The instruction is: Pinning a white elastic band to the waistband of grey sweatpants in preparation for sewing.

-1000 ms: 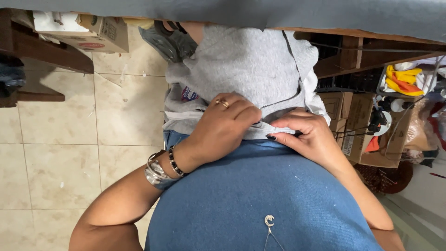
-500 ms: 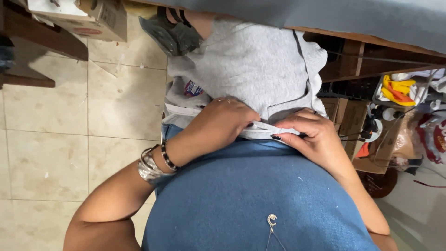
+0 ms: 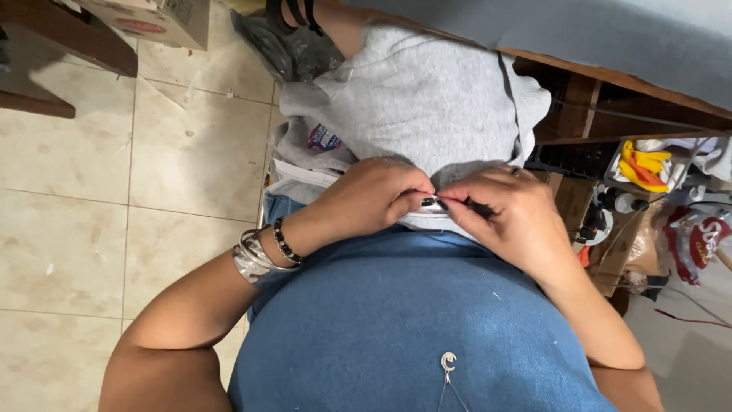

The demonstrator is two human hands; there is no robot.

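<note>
Far left, a wooden bench (image 3: 46,57) and a cardboard box (image 3: 152,19) are seen on the tiled floor (image 3: 114,214), well apart from the work. Moving in, bracelets (image 3: 263,252) are worn on the left wrist, silver bangles beside a dark beaded band. The left hand (image 3: 366,200) is curled over the near edge of a grey garment (image 3: 427,99), its fingers pressed together and its fingertips closed on the white hem (image 3: 305,177) at the middle; the cloth appears to be pinned flat there so that the edge stays taut and steady.

In the centre, the garment is draped over the lap, with a small printed patch (image 3: 324,137) showing on a fold at its left. Being kept close against the body, the edge is brought right under the eyes. A small dark item is pinched where the two hands meet; what it is cannot be told.

On the right, the right hand (image 3: 503,210) is held fingertip to fingertip with the left, thumb and forefinger nipped on the same stretch of hem, the other fingers folded. Further right, a wooden table frame (image 3: 610,99) and a clutter of yellow cloth (image 3: 640,164) and packets are passed over.
</note>
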